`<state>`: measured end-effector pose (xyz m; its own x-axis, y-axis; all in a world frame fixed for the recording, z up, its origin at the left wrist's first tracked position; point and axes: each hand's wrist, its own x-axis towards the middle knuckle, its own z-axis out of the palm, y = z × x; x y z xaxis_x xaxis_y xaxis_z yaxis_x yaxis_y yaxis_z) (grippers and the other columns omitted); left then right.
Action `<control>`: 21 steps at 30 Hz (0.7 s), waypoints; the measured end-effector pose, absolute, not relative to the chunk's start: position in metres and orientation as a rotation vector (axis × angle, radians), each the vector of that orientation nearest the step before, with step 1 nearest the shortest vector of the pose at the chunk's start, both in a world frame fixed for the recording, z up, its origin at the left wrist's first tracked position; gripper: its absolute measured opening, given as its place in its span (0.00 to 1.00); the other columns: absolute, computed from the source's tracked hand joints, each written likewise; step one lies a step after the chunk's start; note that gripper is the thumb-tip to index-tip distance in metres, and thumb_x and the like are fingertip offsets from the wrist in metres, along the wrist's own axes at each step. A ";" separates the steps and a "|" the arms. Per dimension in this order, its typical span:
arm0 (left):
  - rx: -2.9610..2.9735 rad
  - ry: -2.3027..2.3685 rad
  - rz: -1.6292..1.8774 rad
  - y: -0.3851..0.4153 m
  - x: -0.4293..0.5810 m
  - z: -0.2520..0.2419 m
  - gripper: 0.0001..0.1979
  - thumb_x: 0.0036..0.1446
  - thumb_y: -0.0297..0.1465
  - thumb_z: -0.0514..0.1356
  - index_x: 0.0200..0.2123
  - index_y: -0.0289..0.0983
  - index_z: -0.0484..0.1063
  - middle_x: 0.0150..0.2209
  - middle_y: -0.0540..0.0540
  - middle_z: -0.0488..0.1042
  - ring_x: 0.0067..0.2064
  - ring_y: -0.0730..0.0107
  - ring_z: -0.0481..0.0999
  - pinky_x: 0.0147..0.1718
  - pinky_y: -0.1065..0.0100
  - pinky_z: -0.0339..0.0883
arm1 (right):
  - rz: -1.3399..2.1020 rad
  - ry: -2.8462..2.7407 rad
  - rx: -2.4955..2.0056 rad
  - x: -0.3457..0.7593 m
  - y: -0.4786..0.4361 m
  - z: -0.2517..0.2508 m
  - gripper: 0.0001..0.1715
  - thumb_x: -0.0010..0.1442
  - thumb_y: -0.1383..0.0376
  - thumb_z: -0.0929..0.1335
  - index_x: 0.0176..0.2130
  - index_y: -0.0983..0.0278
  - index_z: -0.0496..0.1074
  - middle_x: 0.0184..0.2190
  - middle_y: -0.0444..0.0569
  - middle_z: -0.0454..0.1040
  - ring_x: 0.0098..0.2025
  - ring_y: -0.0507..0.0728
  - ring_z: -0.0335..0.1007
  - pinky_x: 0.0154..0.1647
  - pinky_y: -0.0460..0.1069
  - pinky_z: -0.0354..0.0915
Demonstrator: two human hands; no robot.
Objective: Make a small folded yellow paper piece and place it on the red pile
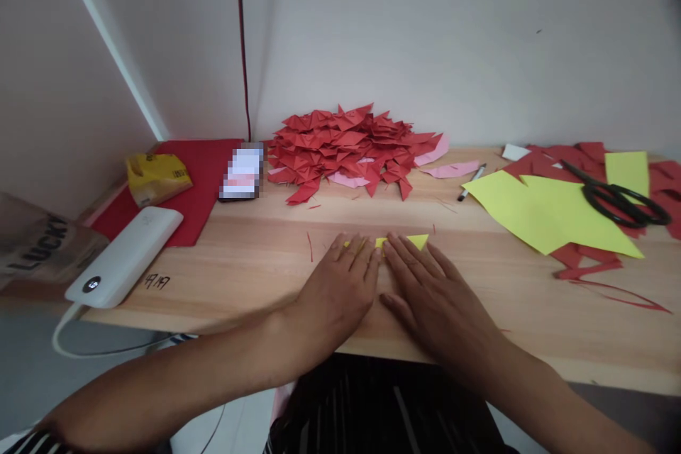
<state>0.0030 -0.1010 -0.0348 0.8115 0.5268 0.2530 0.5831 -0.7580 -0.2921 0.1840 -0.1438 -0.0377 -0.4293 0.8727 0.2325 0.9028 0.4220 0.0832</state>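
Both of my hands lie flat on the wooden table (255, 262), fingers stretched out and pointing away from me. My left hand (338, 291) and my right hand (430, 298) press side by side on a small yellow paper piece (418, 240); only its far edge and right tip show past my fingertips. Behind them, against the wall, sits a heap of folded red paper pieces (345, 145) with a few pink ones (452, 170) at its edge.
Yellow paper sheets (547, 213) and red scraps lie at right, with black scissors (622, 198) on them and a pen (471, 183) nearby. At left are a white power bank (128, 255) with cable, a phone (243, 172), a red sheet (196, 184) and a yellow packet (157, 177).
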 end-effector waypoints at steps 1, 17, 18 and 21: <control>-2.640 -0.857 -0.198 -0.103 0.000 -0.035 0.20 0.64 0.26 0.51 0.57 0.27 0.67 0.58 0.34 0.69 0.60 0.53 0.68 0.60 0.51 0.61 | -0.287 -2.518 -1.591 0.184 -0.144 -0.037 0.32 0.67 0.58 0.59 0.63 0.76 0.60 0.65 0.63 0.57 0.67 0.64 0.54 0.64 0.63 0.54; -2.911 -1.278 -0.418 -0.126 0.023 -0.026 0.41 0.63 0.54 0.38 0.67 0.29 0.46 0.68 0.38 0.51 0.69 0.57 0.51 0.65 0.52 0.49 | -0.381 -2.490 -1.394 0.198 -0.141 -0.061 0.30 0.65 0.62 0.58 0.63 0.72 0.61 0.63 0.60 0.63 0.66 0.64 0.54 0.62 0.62 0.55; -2.909 -1.304 -0.410 -0.125 0.024 -0.029 0.41 0.63 0.54 0.37 0.67 0.30 0.46 0.68 0.39 0.51 0.69 0.58 0.49 0.65 0.51 0.48 | -0.397 -2.488 -1.387 0.198 -0.140 -0.062 0.30 0.65 0.62 0.58 0.62 0.72 0.62 0.63 0.60 0.63 0.66 0.64 0.54 0.61 0.62 0.55; -2.892 -1.345 -0.398 -0.124 0.023 -0.033 0.42 0.62 0.54 0.35 0.67 0.29 0.47 0.68 0.38 0.52 0.70 0.59 0.49 0.66 0.52 0.46 | -0.436 -2.498 -1.373 0.199 -0.139 -0.062 0.29 0.65 0.63 0.57 0.61 0.73 0.64 0.64 0.59 0.62 0.66 0.64 0.56 0.61 0.62 0.56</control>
<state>0.0232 -0.1239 -0.0327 0.6197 0.7610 0.1920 0.7430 -0.6476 0.1690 0.1985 -0.1385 -0.0618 -0.5211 0.7728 0.3622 0.8498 0.5093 0.1361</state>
